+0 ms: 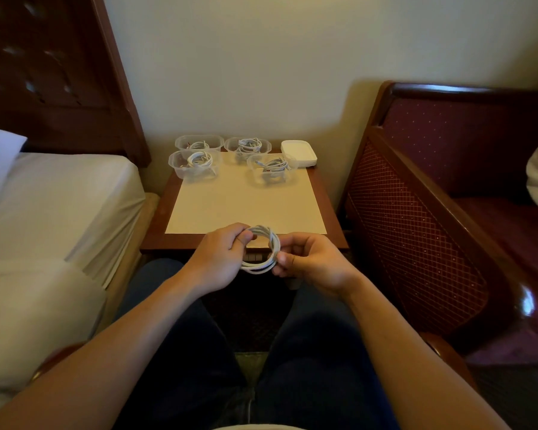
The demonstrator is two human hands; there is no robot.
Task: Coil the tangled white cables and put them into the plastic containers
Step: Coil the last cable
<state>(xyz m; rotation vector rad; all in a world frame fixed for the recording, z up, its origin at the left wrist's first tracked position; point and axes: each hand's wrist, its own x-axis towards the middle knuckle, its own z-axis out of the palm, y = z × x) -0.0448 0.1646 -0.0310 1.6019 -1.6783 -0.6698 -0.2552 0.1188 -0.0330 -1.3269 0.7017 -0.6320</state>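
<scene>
The person holds a white cable [263, 248] that is wound into a round coil, just over the near edge of the bench [156, 225]. The left hand [219, 257] has its fingers curled through the coil and grips one side. The right hand [308, 259] pinches the other side with thumb and fingers. The coiling looks almost done. The next move is likely to tuck in the loose end, then carry the coil to a tub without letting it spring open. Four clear tubs [269, 173] sit at the far side of the bench, and each one has a cable in it. A white box [298, 152] sits just beside them, and it may be where this coil goes. A cream mat [246, 203] covers the middle of the bench. A bed [53, 206] is on the left and a red chair [432, 212] is on the right. Nothing blocks the way to the tubs.
</scene>
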